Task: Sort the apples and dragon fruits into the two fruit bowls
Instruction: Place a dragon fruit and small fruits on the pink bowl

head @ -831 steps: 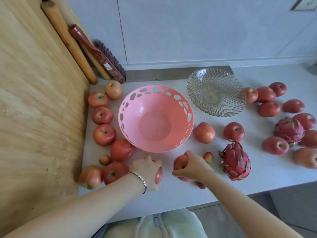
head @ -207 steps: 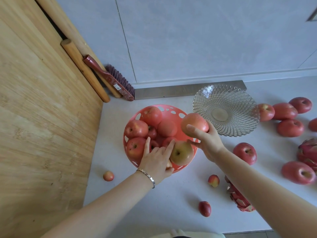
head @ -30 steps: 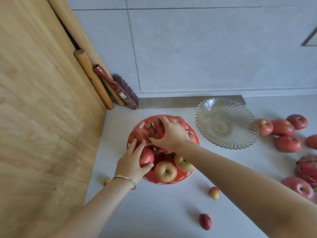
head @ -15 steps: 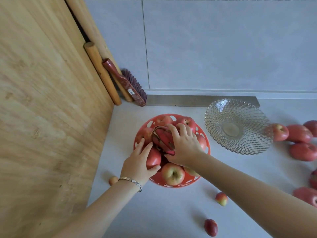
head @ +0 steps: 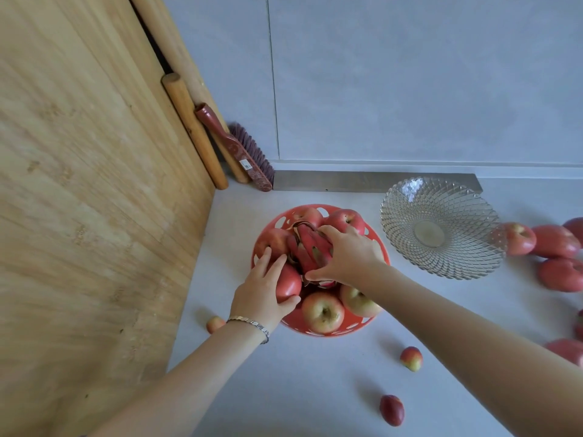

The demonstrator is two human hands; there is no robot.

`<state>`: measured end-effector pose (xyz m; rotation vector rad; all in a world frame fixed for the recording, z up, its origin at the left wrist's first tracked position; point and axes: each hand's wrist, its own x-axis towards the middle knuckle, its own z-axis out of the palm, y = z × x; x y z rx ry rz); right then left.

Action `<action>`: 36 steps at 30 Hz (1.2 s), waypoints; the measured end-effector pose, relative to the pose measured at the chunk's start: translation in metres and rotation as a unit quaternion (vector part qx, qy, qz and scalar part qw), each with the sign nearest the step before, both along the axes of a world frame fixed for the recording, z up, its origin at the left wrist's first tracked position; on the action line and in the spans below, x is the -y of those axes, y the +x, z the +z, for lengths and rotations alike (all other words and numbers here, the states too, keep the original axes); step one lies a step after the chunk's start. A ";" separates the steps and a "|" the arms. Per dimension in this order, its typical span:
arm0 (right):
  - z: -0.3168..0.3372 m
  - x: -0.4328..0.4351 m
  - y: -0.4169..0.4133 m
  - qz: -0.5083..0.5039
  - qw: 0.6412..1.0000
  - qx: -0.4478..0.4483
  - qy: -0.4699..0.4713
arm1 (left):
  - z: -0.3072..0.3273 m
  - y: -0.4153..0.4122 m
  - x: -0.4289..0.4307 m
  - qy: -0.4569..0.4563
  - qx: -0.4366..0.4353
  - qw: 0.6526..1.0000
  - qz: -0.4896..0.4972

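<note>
The pink perforated bowl is heaped with several apples, such as the yellow-red apple at its front. A dragon fruit lies on top of the heap. My right hand grips the dragon fruit from the right, fingers curled over it. My left hand holds a red apple at the bowl's left front edge. To the right stands the glass bowl, with nothing in it.
More apples lie right of the glass bowl. Small fruits sit on the white counter near the pink bowl. A wooden board stands at the left, with a rolling pin and brush behind.
The camera view shifted left and down a little. My right hand has closed round the dragon fruit on the apple heap. My left hand stays on the red apple.
</note>
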<state>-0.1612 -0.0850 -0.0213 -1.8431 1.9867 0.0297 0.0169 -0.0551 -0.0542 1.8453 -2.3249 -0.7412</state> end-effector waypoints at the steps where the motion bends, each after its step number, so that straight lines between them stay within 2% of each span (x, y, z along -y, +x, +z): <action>1: 0.001 0.000 0.001 0.002 1.000 -0.012 0.004 | -0.001 0.000 0.000 -0.002 -0.001 1.000 -0.001; 5: 0.006 -0.008 0.002 -0.008 1.000 -0.007 0.020 | -0.003 -0.001 -0.001 -0.004 -0.003 1.000 -0.008; 8: 0.015 -0.024 -0.007 -0.047 0.996 0.069 -0.023 | -0.002 0.004 -0.012 0.017 -0.052 0.998 0.037; 11: 0.023 -0.048 -0.031 -0.116 0.976 0.155 -0.096 | -0.012 0.024 -0.030 -0.079 -0.110 0.985 0.103; 13: 0.021 -0.069 -0.053 -0.170 0.959 0.181 -0.140 | -0.028 0.044 -0.040 -0.103 -0.058 0.982 0.146; 15: 0.012 -0.091 -0.073 -0.217 0.950 0.167 -0.154 | -0.043 0.061 -0.047 -0.012 0.035 0.981 0.189; 17: -0.003 -0.109 -0.087 -0.250 0.948 0.147 -0.135 | -0.056 0.069 -0.049 0.074 0.102 0.975 0.185; 20: -0.029 -0.132 -0.096 -0.258 0.959 0.101 -0.056 | -0.066 0.072 -0.048 0.092 0.140 0.977 0.132; 22: -0.048 -0.143 -0.099 -0.253 0.965 0.056 0.034 | -0.070 0.075 -0.045 0.094 0.147 0.974 0.144; 24: -0.064 -0.152 -0.101 -0.248 0.963 0.036 0.099 | -0.073 0.079 -0.041 0.105 0.133 0.970 0.175; 28: -0.085 -0.161 -0.096 -0.241 0.955 0.075 0.158 | -0.073 0.090 -0.036 0.106 0.077 0.973 0.190; 32: -0.097 -0.165 -0.088 -0.220 0.962 0.091 0.131 | -0.059 0.077 -0.040 0.037 -0.053 0.972 0.226; 34: -0.097 -0.164 -0.086 -0.222 0.961 0.130 0.102 | -0.041 0.061 -0.044 -0.012 -0.115 0.968 0.223; 36: -0.091 -0.165 -0.086 -0.270 0.928 0.232 0.109 | -0.017 0.042 -0.052 -0.049 -0.182 0.959 0.210</action>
